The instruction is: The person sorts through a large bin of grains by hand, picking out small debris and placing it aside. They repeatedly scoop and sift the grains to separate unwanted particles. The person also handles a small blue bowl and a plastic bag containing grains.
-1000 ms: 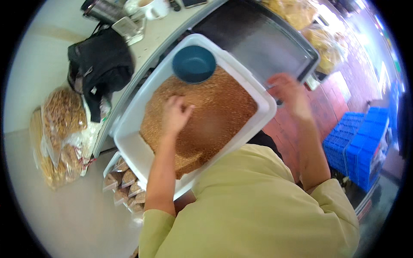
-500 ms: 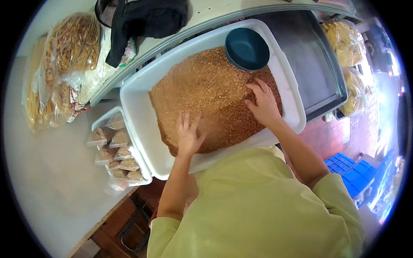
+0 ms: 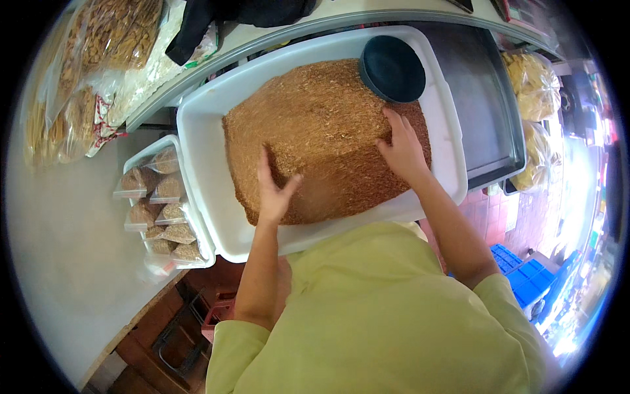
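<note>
Small white plastic tub at left, clear bags of brown grain inside. Next, big white rectangular plastic tub with loose brown grain heap. Left hand at heap's near left, thumb and fingers apart, beside a hollow; fingers were fanned wider half a second ago. Right hand on heap's right, thumb and fingers apart, just beside round dark-teal bowl; one second ago it was off the tub. Far right: dark grey rectangular tray.
</note>
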The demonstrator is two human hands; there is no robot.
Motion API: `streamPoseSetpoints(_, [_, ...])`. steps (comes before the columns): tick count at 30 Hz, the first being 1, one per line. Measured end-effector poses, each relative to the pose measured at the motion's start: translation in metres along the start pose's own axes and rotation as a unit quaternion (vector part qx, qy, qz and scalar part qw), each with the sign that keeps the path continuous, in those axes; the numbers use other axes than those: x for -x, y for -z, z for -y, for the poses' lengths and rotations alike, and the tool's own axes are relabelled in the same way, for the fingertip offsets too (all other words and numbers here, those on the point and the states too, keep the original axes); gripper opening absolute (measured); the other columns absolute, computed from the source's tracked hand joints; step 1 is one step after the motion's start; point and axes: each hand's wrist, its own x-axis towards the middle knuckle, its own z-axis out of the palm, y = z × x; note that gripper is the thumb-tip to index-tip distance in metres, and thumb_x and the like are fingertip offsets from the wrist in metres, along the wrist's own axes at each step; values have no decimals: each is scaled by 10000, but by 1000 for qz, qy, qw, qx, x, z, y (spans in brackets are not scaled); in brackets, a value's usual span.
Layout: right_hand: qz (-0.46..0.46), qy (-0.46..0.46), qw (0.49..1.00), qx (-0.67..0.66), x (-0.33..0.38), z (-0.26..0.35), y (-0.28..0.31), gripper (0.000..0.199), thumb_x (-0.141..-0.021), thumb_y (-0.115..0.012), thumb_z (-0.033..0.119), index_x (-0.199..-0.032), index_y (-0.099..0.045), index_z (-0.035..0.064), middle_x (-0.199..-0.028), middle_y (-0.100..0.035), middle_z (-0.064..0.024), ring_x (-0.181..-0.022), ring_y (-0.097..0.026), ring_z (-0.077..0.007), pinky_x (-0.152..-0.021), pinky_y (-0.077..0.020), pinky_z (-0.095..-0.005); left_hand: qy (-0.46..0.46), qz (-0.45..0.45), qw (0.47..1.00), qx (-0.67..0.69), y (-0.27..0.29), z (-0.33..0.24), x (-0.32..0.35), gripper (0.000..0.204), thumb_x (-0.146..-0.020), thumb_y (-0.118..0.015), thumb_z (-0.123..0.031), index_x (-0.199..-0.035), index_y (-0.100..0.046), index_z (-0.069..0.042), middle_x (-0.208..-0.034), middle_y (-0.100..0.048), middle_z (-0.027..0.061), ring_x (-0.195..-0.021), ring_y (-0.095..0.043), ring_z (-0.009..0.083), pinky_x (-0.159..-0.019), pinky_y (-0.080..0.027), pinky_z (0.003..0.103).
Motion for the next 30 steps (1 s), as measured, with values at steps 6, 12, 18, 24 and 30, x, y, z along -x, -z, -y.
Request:
streamPoseSetpoints(6, [52, 38, 998, -11, -39, 46, -21, 716, -728, -669, 155, -1367, -356, 76, -1255, -460, -253, -1167, -446, -411, -992, -381, -434, 205, -114, 920, 315, 30, 7, -8, 707, -933, -405, -497, -1464, -202, -76, -1510, -224, 125, -1395, -174, 291, -1117, -55, 500])
streamPoseSetpoints(12, [54, 255, 960, 99, -31, 83, -61, 552, -724, -673, 101, -1256, -533, 145, -1333, -436, -136, -1217, -417, -334, -1002, -357, -486, 225, -85, 884, 401, 45, 31, -11, 771, -900, -319, -630, -1458, -239, -105, -1501, -260, 60, -1407, -108, 307, -1089, 74, 545])
streamPoseSetpoints(18, [114, 454, 873, 140, 14, 64, -70, 447, -788, -590, 114, -1227, -568, 197, -1401, -398, -65, -1332, -307, -295, -1117, -198, -516, 206, -90, 869, 441, 45, 40, -12, 767, -899, -360, -617, -1435, -288, -74, -1483, -275, 95, -1373, -202, 284, -1116, -26, 494])
streamPoseSetpoints(24, [174, 405, 885, 152, 46, 25, -25, 371, -771, -631, 173, -1142, -620, 189, -1399, -412, -45, -1339, -294, -274, -1125, -171, -521, 202, -92, 869, 442, 43, 31, -14, 763, -904, -393, -591, -1419, -308, -35, -1479, -261, 132, -1369, -225, 291, -1134, -101, 455])
streamPoseSetpoints(30, [82, 291, 952, 50, 66, -3, 4, 332, -778, -656, 177, -1107, -630, 142, -1299, -509, -77, -1243, -423, -296, -1080, -277, -500, 197, -94, 869, 444, 43, 36, -13, 750, -906, -403, -581, -1411, -323, -33, -1474, -270, 130, -1365, -235, 294, -1129, -126, 457])
